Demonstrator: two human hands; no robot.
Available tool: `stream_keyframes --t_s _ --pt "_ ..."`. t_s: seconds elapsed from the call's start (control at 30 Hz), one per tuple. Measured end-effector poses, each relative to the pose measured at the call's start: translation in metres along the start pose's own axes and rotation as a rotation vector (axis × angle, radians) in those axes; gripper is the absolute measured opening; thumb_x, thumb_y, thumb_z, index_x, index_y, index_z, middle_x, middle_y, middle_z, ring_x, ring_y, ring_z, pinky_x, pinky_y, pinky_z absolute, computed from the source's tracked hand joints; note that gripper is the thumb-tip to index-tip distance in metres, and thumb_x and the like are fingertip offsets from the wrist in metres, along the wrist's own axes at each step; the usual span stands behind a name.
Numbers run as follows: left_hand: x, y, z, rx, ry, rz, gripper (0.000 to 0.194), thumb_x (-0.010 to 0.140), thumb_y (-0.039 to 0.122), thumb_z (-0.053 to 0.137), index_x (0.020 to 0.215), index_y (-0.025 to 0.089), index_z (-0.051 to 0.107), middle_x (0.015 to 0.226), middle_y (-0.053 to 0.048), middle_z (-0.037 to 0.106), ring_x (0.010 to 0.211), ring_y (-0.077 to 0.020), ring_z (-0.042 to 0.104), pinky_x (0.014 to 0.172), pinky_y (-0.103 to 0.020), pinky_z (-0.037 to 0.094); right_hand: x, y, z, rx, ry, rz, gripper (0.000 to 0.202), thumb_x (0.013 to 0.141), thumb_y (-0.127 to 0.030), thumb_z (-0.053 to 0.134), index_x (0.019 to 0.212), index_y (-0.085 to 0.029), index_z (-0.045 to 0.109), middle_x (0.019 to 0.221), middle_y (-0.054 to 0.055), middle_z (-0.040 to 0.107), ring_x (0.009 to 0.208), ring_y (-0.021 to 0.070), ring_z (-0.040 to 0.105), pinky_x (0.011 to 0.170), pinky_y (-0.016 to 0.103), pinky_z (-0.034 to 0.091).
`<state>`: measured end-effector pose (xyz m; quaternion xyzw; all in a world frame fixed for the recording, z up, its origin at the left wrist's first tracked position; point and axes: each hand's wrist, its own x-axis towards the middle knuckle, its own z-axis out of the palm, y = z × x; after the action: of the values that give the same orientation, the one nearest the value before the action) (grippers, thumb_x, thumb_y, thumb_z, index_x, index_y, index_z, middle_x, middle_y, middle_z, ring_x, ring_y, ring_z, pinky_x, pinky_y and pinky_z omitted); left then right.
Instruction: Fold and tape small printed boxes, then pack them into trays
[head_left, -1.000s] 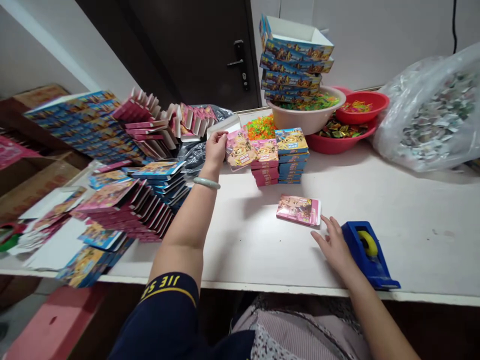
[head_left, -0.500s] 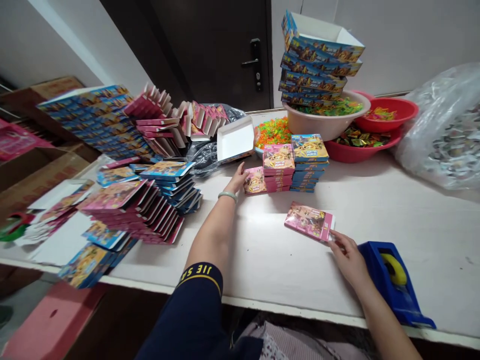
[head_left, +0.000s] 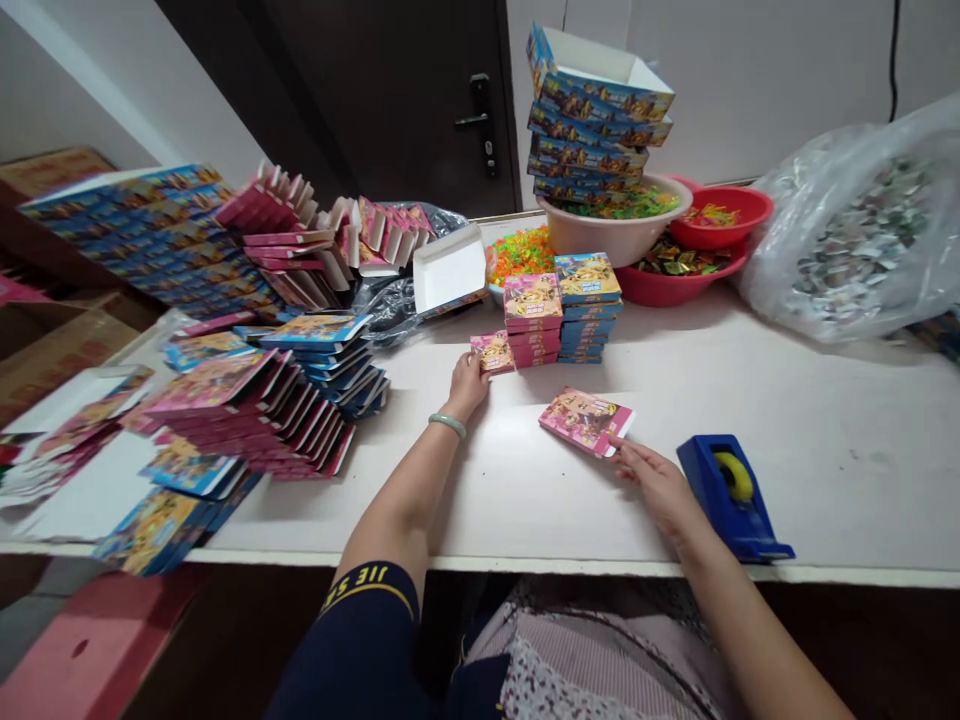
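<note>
My right hand (head_left: 654,482) pinches the right end of a flat pink printed box (head_left: 583,418), where a pale end flap shows. That box lies slightly turned on the white table. Farther left, my left hand (head_left: 469,384) has its fingers bent at the left end of another pink box (head_left: 495,350). This second box sits against the left side of a short pile of pink boxes (head_left: 533,300). Directly right of that pile stands a pile of blue boxes (head_left: 586,280). Some fingertips of my left hand are hidden.
A blue tape dispenser (head_left: 724,500) stands right of my right hand. Stacks of pink cartons (head_left: 225,400) and blue cartons (head_left: 319,328) fill the left side. At the back are an open white tray (head_left: 450,270), a pale basin (head_left: 600,228), red bowls (head_left: 675,288) and a plastic bag (head_left: 795,290).
The view has shifted, moving most things left in the picture. My left fingers have drawn in at the small pink box's end. My right hand keeps its hold on the other pink box.
</note>
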<state>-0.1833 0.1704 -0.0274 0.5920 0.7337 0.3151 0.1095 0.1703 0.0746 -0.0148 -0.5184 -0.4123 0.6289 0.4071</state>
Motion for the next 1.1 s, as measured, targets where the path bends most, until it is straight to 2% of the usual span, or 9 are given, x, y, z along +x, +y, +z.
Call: stream_keyframes --t_s 0.07,0.17,0.23,0.4,0.5,0.67,0.87,1.0,1.1 --pt "-0.021 0.024 -0.004 -0.012 -0.017 0.141 0.057 0.082 0.017 0.064 0.135 0.008 0.045 0.141 -0.025 0.044 0.138 -0.0343 0.039 0.117 -0.054 0.029 -0.010 -0.011 0.004 0.103 -0.026 0.008 0.050 0.064 -0.059 0.080 0.099 -0.024 0.078 0.093 0.008 0.073 0.087 0.0211 0.064 0.073 0.032 0.053" --pt "-0.071 0.072 -0.005 -0.111 -0.254 0.656 0.073 0.082 0.035 0.070 0.144 0.017 0.036 0.148 -0.020 0.042 0.142 -0.0340 0.035 0.117 -0.055 0.030 -0.026 -0.033 0.012 0.199 -0.083 0.028 0.047 0.063 -0.057 0.082 0.096 -0.024 0.078 0.107 0.009 0.072 0.090 0.0201 0.065 0.070 0.029 0.054" --pt "-0.108 0.102 -0.003 -0.204 -0.345 0.831 0.058 0.091 0.031 0.059 0.144 0.025 0.038 0.145 -0.014 0.048 0.140 -0.0301 0.040 0.114 -0.053 0.036 -0.037 -0.049 0.018 0.192 -0.161 0.005 0.047 0.067 -0.058 0.079 0.100 -0.024 0.077 0.116 0.009 0.069 0.091 0.0197 0.065 0.069 0.029 0.054" --pt "-0.167 0.134 0.001 -0.659 -0.128 0.414 0.047 0.097 0.023 0.047 0.142 0.028 0.036 0.125 -0.011 0.063 0.113 -0.0196 0.064 0.095 -0.037 0.054 -0.055 -0.058 0.016 -0.153 -0.065 -0.414 0.042 0.085 -0.046 0.065 0.122 -0.027 0.065 0.133 0.010 0.058 0.116 0.0252 0.058 0.088 0.038 0.054" --pt "-0.186 0.132 0.004 -0.944 -0.158 0.234 0.056 0.095 0.025 0.054 0.144 0.030 0.027 0.116 -0.009 0.067 0.101 -0.0164 0.068 0.088 -0.031 0.057 -0.056 -0.037 0.010 -0.355 0.048 -0.568 0.048 0.086 -0.041 0.064 0.131 -0.027 0.056 0.134 0.010 0.057 0.120 0.0254 0.056 0.094 0.040 0.052" --pt "-0.211 0.121 0.009 -0.832 -0.075 0.190 0.030 0.093 0.030 0.057 0.122 0.024 0.057 0.115 -0.008 0.067 0.105 -0.0175 0.065 0.090 -0.031 0.055 -0.055 0.001 0.008 -0.371 0.036 -0.562 0.035 0.090 -0.038 0.058 0.122 -0.024 0.061 0.112 0.009 0.068 0.098 0.0224 0.066 0.091 0.040 0.053" --pt "-0.219 0.126 0.004 -0.694 0.024 0.194 0.014 0.092 0.027 0.058 0.096 0.022 0.070 0.099 -0.006 0.070 0.100 -0.0173 0.065 0.091 -0.032 0.054 -0.055 -0.005 0.002 -0.458 -0.086 -0.639 0.022 0.092 -0.040 0.054 0.091 -0.026 0.071 0.100 0.008 0.069 0.101 0.0237 0.063 0.087 0.041 0.054" --pt "-0.218 0.131 -0.001 -0.802 0.007 0.121 0.024 0.093 0.025 0.057 0.115 0.023 0.064 0.100 -0.005 0.072 0.093 -0.0154 0.069 0.080 -0.029 0.057 -0.051 -0.014 -0.001 -0.240 -0.107 -0.426 0.027 0.085 -0.044 0.063 0.102 -0.024 0.064 0.093 0.004 0.064 0.086 0.0186 0.063 0.065 0.029 0.055" --pt "-0.219 0.131 -0.010 -0.766 -0.065 0.329 0.024 0.092 0.022 0.059 0.115 0.023 0.065 0.108 -0.008 0.072 0.101 -0.0178 0.068 0.087 -0.033 0.057 -0.056 -0.020 -0.006 -0.302 -0.218 -0.489 0.018 0.084 -0.037 0.066 0.095 -0.024 0.064 0.097 0.004 0.062 0.092 0.0185 0.061 0.066 0.028 0.054"
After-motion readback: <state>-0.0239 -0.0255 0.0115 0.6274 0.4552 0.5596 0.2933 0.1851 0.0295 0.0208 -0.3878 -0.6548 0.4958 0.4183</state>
